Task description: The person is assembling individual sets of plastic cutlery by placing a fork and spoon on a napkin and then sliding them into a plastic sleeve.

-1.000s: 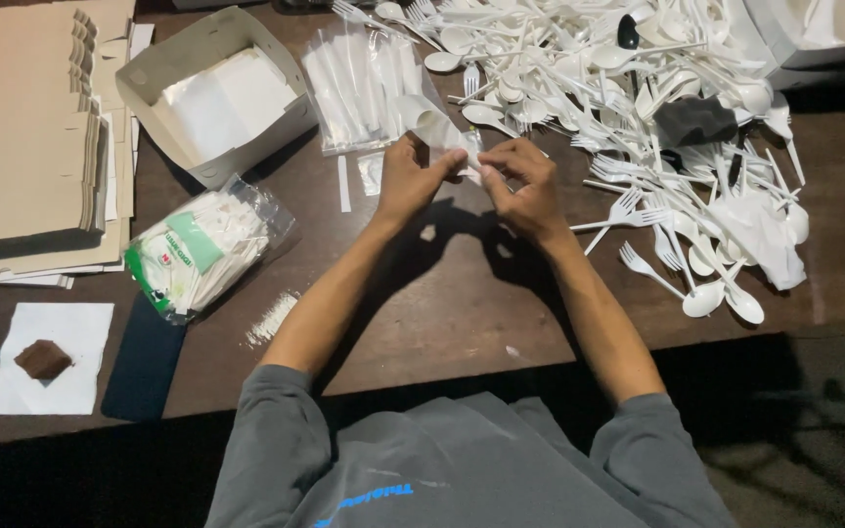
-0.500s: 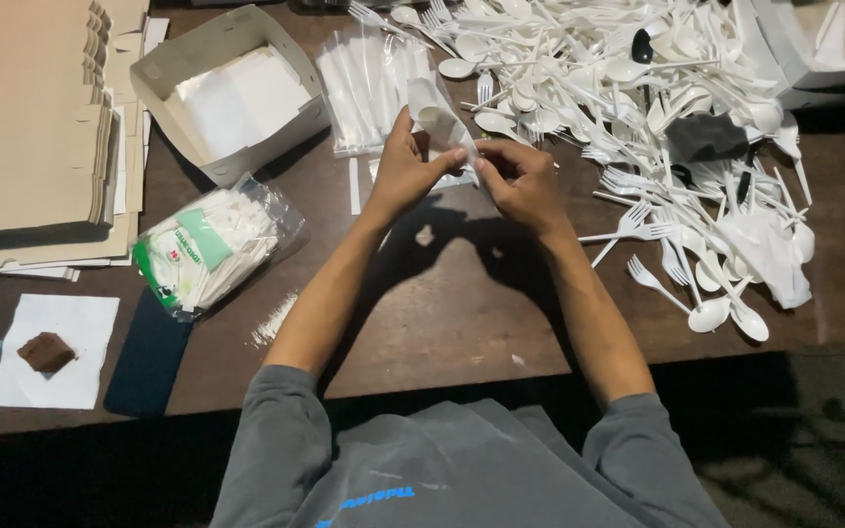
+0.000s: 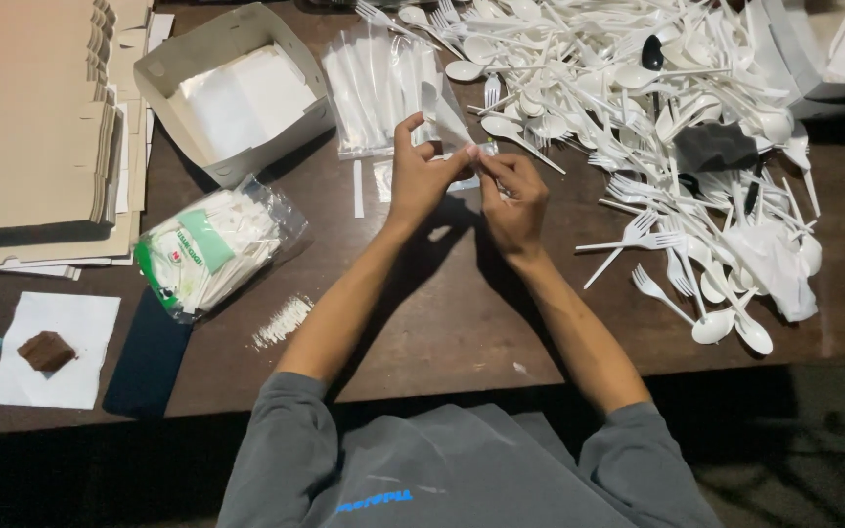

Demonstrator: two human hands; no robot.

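My left hand and my right hand meet above the middle of the brown table. Together they pinch a narrow clear plastic sleeve that stands up between the fingertips, with something white inside it. Just behind the hands lies a flat row of filled clear sleeves. A large heap of white plastic forks and spoons spreads to the right of my right hand.
An open white box holding white sheets sits at the back left, beside a stack of flat cardboard. A clear bag of white packets lies left of my arm. A brown lump on white paper sits front left.
Both hands have stayed together on the sleeve; the sleeve now stands more upright between the fingertips. The view has shifted slightly.
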